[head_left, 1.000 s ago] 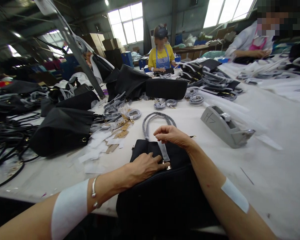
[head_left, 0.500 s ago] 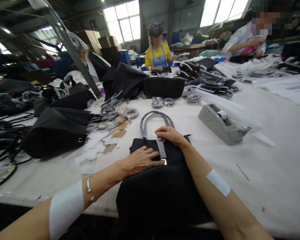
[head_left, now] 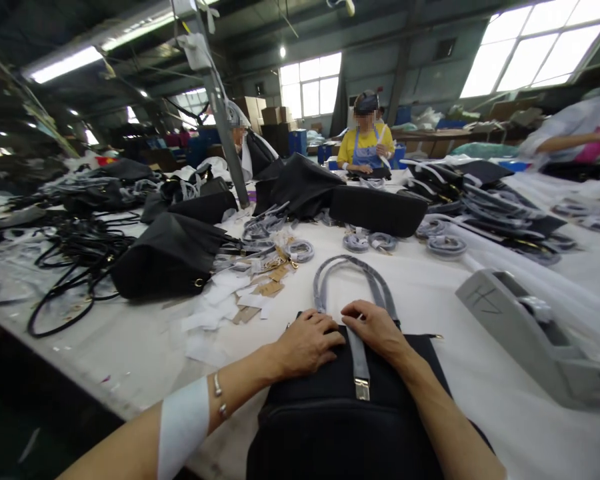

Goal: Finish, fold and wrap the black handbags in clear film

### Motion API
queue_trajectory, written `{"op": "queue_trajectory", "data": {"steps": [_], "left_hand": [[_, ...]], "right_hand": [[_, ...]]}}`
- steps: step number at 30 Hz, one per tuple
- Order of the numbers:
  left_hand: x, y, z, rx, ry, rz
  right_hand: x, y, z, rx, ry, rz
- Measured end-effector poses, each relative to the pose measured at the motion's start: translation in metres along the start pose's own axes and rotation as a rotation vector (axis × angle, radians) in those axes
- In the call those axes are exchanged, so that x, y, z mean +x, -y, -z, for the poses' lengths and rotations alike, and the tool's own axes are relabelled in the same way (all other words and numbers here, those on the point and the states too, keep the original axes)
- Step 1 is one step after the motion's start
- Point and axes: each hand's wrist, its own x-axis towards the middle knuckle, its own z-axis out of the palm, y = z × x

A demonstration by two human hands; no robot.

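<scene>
A black handbag (head_left: 350,413) lies on the white table (head_left: 145,347) right in front of me, its grey wrapped handles (head_left: 353,277) looping away from me. A grey strap (head_left: 359,357) with a metal clasp (head_left: 363,389) runs down the bag's middle. My left hand (head_left: 305,343) rests on the bag's top edge, left of the strap, fingers curled down. My right hand (head_left: 377,327) presses on the upper end of the strap, fingers bent over it. The two hands almost touch.
A grey tape dispenser (head_left: 525,333) stands at the right. White and brown paper tags (head_left: 240,297) lie to the left, beside another black bag (head_left: 173,257) and black cords (head_left: 70,267). More bags and coiled straps (head_left: 375,241) lie further back. Other people (head_left: 366,143) work at the far side.
My view has tilted up and shifted left. My right hand has slid to the top of the strap, my left hand has moved up beside it, and the strap now lies flat.
</scene>
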Motion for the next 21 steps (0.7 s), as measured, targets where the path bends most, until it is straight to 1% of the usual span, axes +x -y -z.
{"op": "queue_trajectory", "data": {"steps": [2, 3, 5, 6, 7, 8, 9, 11, 13, 15, 17, 21], "left_hand": [[-0.003, 0.007, -0.01, -0.047, -0.092, 0.031], [-0.005, 0.011, -0.014, -0.093, -0.161, 0.078], [-0.007, 0.018, -0.017, -0.186, -0.325, 0.255], [-0.006, 0.023, -0.017, -0.224, -0.385, 0.371], [-0.003, 0.028, -0.016, -0.256, -0.407, 0.486], [0.002, 0.033, -0.015, -0.28, -0.388, 0.583], [0.01, 0.038, -0.014, -0.291, -0.342, 0.651], [0.032, 0.051, -0.012, -0.268, -0.226, 0.707], [0.059, 0.064, -0.01, -0.178, -0.152, 0.713], [0.088, 0.077, -0.01, -0.082, -0.108, 0.706], [0.116, 0.088, -0.011, -0.027, -0.09, 0.678], [0.166, 0.108, -0.007, 0.0, -0.06, 0.571]], "right_hand": [[0.0, 0.0, 0.0, -0.052, 0.086, -0.01], [0.0, 0.002, 0.001, -0.065, 0.113, -0.023], [0.001, 0.004, 0.004, -0.067, 0.139, -0.056], [0.002, 0.006, 0.005, -0.06, 0.145, -0.072], [0.002, 0.007, 0.005, -0.052, 0.152, -0.087], [0.003, 0.008, 0.006, -0.043, 0.157, -0.099], [0.004, 0.008, 0.006, -0.034, 0.159, -0.107], [0.005, 0.007, 0.005, -0.023, 0.159, -0.116], [0.006, 0.006, 0.004, -0.023, 0.156, -0.126], [0.006, 0.004, 0.004, -0.028, 0.154, -0.142], [0.006, 0.004, 0.003, -0.027, 0.143, -0.151], [0.005, 0.005, 0.002, -0.013, 0.112, -0.158]]}}
